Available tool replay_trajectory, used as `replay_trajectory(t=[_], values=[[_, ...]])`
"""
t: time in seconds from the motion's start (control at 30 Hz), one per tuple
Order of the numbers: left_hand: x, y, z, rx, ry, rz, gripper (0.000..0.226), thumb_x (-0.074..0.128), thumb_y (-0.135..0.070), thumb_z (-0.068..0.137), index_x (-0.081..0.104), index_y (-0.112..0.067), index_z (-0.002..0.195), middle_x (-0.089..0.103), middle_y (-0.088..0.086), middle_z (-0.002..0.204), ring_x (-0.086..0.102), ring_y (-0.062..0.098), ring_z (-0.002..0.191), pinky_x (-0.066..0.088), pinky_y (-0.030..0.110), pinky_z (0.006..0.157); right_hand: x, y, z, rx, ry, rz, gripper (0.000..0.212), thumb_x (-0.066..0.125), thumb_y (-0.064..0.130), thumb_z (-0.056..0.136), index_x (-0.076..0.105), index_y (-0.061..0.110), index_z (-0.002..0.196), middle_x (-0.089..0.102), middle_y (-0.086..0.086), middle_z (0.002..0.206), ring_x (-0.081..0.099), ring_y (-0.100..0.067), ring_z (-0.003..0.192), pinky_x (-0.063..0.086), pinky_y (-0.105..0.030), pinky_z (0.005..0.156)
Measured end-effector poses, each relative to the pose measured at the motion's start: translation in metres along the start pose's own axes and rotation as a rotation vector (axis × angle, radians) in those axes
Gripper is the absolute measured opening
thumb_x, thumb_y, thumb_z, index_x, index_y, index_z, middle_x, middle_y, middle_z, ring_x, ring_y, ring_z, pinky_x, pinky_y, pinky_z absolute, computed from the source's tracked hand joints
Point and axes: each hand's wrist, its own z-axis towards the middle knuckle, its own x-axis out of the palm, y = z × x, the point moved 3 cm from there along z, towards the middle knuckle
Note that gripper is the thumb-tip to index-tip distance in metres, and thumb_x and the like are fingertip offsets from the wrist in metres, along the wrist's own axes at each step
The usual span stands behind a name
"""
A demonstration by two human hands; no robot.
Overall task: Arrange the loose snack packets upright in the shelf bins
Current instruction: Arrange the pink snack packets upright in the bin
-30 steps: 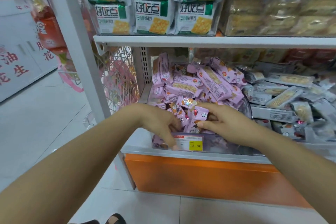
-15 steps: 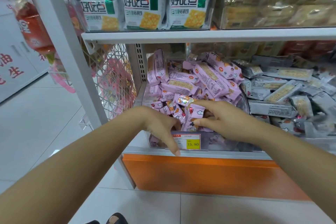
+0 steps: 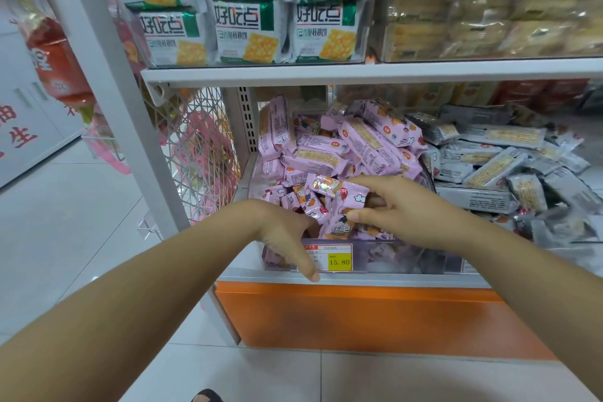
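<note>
Not much has changed in the last second. The left hand (image 3: 287, 235) is still parked at the front wall of the clear bin (image 3: 401, 258), with one digit running straight down over the price tag (image 3: 329, 258). Its other fingers are buried in the packets, so I can't tell if it's gripping anything. Just behind it, the right hand (image 3: 401, 209) keeps pinching a pink packet (image 3: 346, 206), now roughly upright over the front row, so I'd guess it's mid-slot. Further back, the pink pile (image 3: 342, 147) is still a jumble, and the grey packets (image 3: 489, 166) alongside are too.
</note>
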Motion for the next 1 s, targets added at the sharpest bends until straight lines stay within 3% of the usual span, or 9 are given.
replay_trajectory(t=[0.2,0.27,0.4,0.57,0.63,0.73,0.83,0.9,1.0], values=[[0.002,-0.011,-0.004,-0.021,0.028,0.057,0.091,0.067,-0.052,0.081,0.017,-0.017,0.149,0.058,0.008,0.12,0.055,0.028,0.112,0.044,0.032,0.086,-0.004,0.006,-0.005,-0.011,-0.013,0.026,0.052,0.058,0.031,0.092,0.039,0.032,0.141,0.053,0.003,0.136,0.052,-0.015,0.121,0.041,-0.028,0.101],[0.002,-0.01,-0.007,-0.008,0.016,0.024,0.089,0.067,-0.049,0.082,0.017,-0.017,0.149,0.05,0.013,0.137,0.051,0.031,0.122,0.044,0.036,0.095,-0.004,0.006,-0.006,-0.013,-0.014,0.022,0.051,0.058,0.031,0.092,0.04,0.032,0.14,0.056,-0.003,0.133,0.054,-0.021,0.119,0.044,-0.035,0.101],[0.001,-0.006,-0.008,0.035,-0.027,-0.025,0.083,0.069,-0.049,0.081,0.026,-0.019,0.146,0.053,0.007,0.126,0.055,0.025,0.108,0.044,0.034,0.092,-0.004,0.006,-0.008,0.004,-0.057,0.015,0.053,0.058,0.034,0.092,0.038,0.032,0.141,0.059,-0.021,0.123,0.057,-0.036,0.112,0.048,-0.05,0.093],[-0.003,-0.003,-0.008,0.065,-0.083,-0.029,0.089,0.066,-0.045,0.085,0.014,-0.018,0.152,0.04,0.008,0.147,0.046,0.024,0.127,0.039,0.029,0.097,-0.016,0.009,-0.013,0.003,-0.12,-0.041,0.058,0.057,0.032,0.092,0.034,0.025,0.145,0.047,-0.003,0.143,0.048,-0.021,0.126,0.038,-0.03,0.102],[-0.007,-0.002,-0.011,0.086,-0.114,-0.01,0.085,0.066,-0.047,0.084,0.019,-0.021,0.151,0.048,0.003,0.136,0.048,0.019,0.115,0.036,0.024,0.089,-0.017,0.01,-0.015,0.002,-0.123,-0.039,0.06,0.057,0.032,0.092,0.032,0.025,0.146,0.043,-0.001,0.146,0.046,-0.021,0.128,0.038,-0.031,0.103],[-0.016,0.001,-0.019,0.108,-0.191,0.059,0.071,0.06,-0.049,0.088,0.03,-0.023,0.147,0.05,-0.011,0.09,0.045,0.013,0.09,0.035,0.024,0.078,-0.014,0.009,-0.012,0.019,-0.118,-0.058,0.06,0.057,0.033,0.092,0.031,0.023,0.146,0.047,-0.009,0.142,0.049,-0.024,0.125,0.04,-0.035,0.103],[-0.022,0.004,-0.032,0.089,-0.271,0.191,0.059,0.052,-0.046,0.094,0.034,-0.021,0.145,0.059,0.001,0.111,0.048,0.014,0.091,0.036,0.026,0.075,-0.002,0.01,-0.005,0.018,-0.103,-0.059,0.059,0.056,0.034,0.093,0.033,0.024,0.146,0.055,-0.022,0.129,0.056,-0.034,0.114,0.046,-0.048,0.096],[-0.025,0.007,-0.038,0.062,-0.31,0.239,0.055,0.048,-0.044,0.097,0.033,-0.022,0.145,0.054,0.005,0.132,0.05,0.019,0.109,0.034,0.025,0.08,0.007,0.009,0.0,0.029,-0.106,-0.026,0.058,0.056,0.033,0.093,0.032,0.024,0.145,0.056,-0.026,0.126,0.056,-0.038,0.111,0.044,-0.053,0.096],[-0.023,0.011,-0.046,0.028,-0.378,0.414,0.051,0.043,-0.046,0.098,0.036,-0.027,0.144,0.056,0.005,0.127,0.043,0.025,0.126,0.023,0.039,0.108,0.023,0.013,0.009,0.039,-0.088,0.022,0.056,0.056,0.032,0.094,0.033,0.023,0.144,0.063,-0.021,0.112,0.061,-0.032,0.101,0.047,-0.047,0.092]])
